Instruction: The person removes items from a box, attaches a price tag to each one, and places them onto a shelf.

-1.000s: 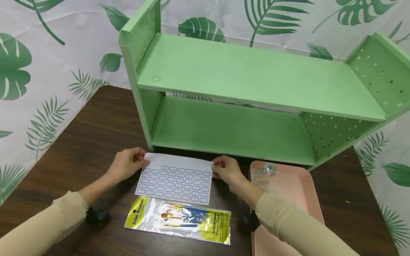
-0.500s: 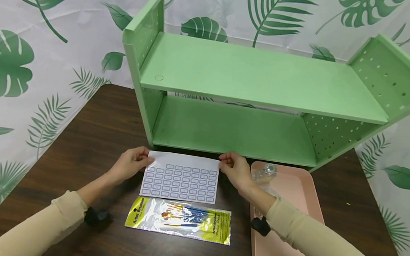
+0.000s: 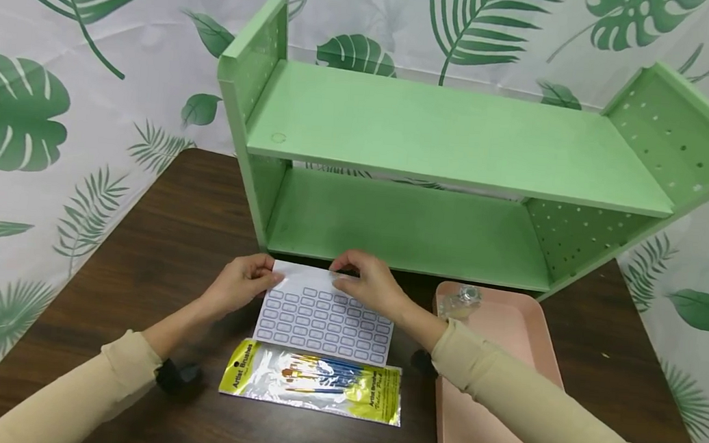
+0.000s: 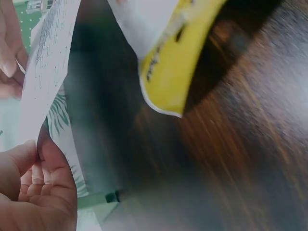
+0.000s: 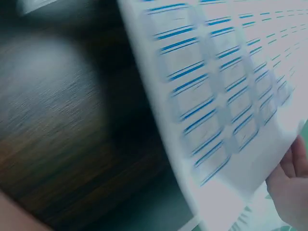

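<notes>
A white sheet of sticker labels (image 3: 325, 322), printed with rows of small blue-outlined rectangles, is tilted up above the table. My left hand (image 3: 243, 282) pinches its upper left corner between thumb and fingers; the left wrist view shows this grip close up. At the upper edge, near the middle, my right hand (image 3: 370, 283) pinches the sheet, though its contact is partly hidden. The right corner of the sheet is free and lies lower. Just below is a clear and yellow pack of artist brushes (image 3: 312, 383), its top edge partly covered by the sheet.
A green two-tier shelf (image 3: 415, 232) stands behind the hands. To the right lies a pink tray (image 3: 510, 328) holding a small clear plastic-wrapped item (image 3: 461, 301); the right forearm crosses over it. The dark wooden table (image 3: 162, 235) extends to the left.
My right hand has left the sheet's upper right corner and moved left along the top edge. The sheet has shifted slightly right, its right side dropping over the brush pack.
</notes>
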`<act>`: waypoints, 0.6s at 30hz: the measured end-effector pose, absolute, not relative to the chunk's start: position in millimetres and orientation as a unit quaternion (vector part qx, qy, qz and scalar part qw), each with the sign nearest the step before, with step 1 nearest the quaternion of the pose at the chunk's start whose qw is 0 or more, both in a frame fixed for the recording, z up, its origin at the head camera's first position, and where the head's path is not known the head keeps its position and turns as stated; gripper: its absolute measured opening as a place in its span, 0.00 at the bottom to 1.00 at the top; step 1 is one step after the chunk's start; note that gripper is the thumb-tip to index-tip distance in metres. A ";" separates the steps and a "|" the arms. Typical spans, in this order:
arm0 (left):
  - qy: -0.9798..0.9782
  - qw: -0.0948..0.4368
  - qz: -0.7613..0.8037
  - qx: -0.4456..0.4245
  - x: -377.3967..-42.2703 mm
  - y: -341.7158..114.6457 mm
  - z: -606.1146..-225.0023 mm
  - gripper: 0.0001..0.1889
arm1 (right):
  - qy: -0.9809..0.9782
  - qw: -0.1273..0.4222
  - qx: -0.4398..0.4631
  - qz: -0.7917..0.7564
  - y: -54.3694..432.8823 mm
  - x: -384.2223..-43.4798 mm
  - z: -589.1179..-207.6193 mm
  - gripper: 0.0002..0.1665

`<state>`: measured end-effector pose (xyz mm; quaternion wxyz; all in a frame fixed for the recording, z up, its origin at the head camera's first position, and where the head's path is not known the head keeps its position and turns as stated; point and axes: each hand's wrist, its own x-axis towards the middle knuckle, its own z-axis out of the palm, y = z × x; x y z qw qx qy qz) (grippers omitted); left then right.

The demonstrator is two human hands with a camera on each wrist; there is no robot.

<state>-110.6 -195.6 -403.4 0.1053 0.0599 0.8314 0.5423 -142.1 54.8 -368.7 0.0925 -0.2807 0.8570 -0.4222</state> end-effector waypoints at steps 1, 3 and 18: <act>0.831 0.106 0.542 0.062 -110.4 -194.3 -402.3 0.09 | 0.856 0.108 -0.287 -0.416 50.7 -143.2 -368.8 0.10; 0.829 0.106 0.544 0.068 -110.3 -192.4 -400.6 0.09 | 0.852 0.143 -0.294 -0.410 43.4 -145.6 -367.9 0.10; 0.794 0.146 0.588 0.054 -114.4 -186.6 -399.4 0.11 | 0.834 0.243 -0.271 -0.414 33.7 -153.7 -369.2 0.13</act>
